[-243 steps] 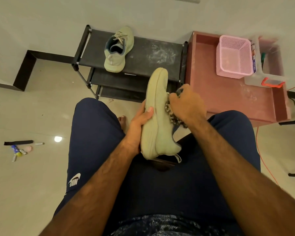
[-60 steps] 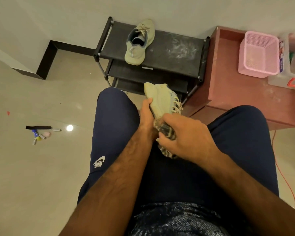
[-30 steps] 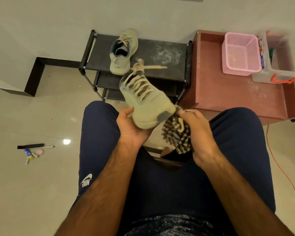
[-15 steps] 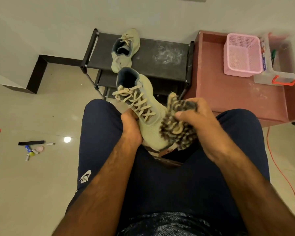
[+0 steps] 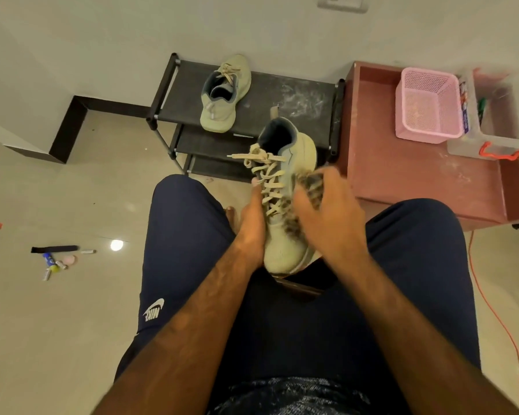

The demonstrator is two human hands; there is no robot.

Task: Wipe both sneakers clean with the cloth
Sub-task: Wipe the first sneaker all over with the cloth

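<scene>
Beige sneaker [image 5: 280, 250] held over lap, heel pointing away: left hand [image 5: 251, 227] grips its side, right hand [image 5: 330, 223] clutches striped cloth [image 5: 310, 181] against opposite side. Second sneaker [image 5: 218, 115] lies on shoe rack [image 5: 297, 98].

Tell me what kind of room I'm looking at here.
Probably a home entryway or room corner: a black shoe rack with a sneaker on it, a tiled floor, and a pink basket on a low cabinet.

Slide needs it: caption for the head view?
Left hand holds a sneaker laces-up while right hand presses a striped cloth to its side; second sneaker sits on the rack.
</scene>
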